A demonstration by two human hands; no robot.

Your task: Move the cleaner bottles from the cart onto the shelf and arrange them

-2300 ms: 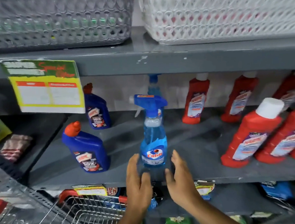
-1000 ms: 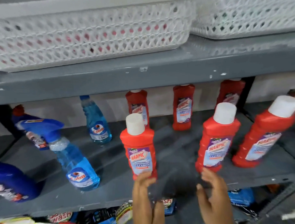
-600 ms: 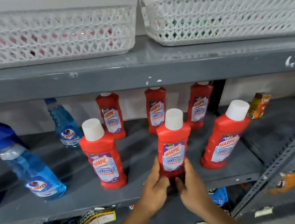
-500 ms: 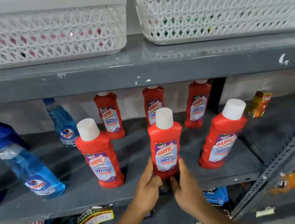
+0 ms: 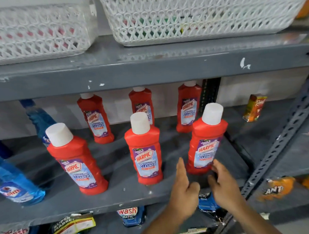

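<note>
Shelving unit, grey painted metal: upper shelf (image 5: 148,69) with chipped front edge; middle shelf (image 5: 118,198) holding the stock; a perforated grey upright (image 5: 282,141) slanting along the right side. Pale wall behind the middle level.

Two white lattice baskets on the upper shelf: left basket (image 5: 36,33), right basket (image 5: 190,18), side by side, coloured contents dimly visible through the mesh.

Lower level, under the middle shelf: blue detergent pouches (image 5: 131,215), partly hidden. Right bay: orange packets (image 5: 275,187) and a small orange carton (image 5: 254,108) standing alone.

Red cleaner bottles, white caps, purple-blue "Harpic Bathroom Cleaner" labels, six, all upright on the middle shelf in two rows of three.
- Front row: front left bottle (image 5: 76,161), front middle bottle (image 5: 144,151), front right bottle (image 5: 206,141).
- Back row, against the wall: back left bottle (image 5: 95,119), back middle bottle (image 5: 140,103), back right bottle (image 5: 189,108).

Blue spray bottles at the left edge: one in front (image 5: 15,186), cut off by the frame; one behind (image 5: 38,118), partly hidden by the front left bottle.

Hands, bare, reaching in from below right.
- Left hand (image 5: 184,188): fingers straight, pointing up, just left of the front right bottle's base; not gripping.
- Right hand (image 5: 222,183): fingers spread, at the bottle's lower right; contact with the base cannot be told.
- Hands apart, flanking that bottle's base; neither closed on anything.
</note>
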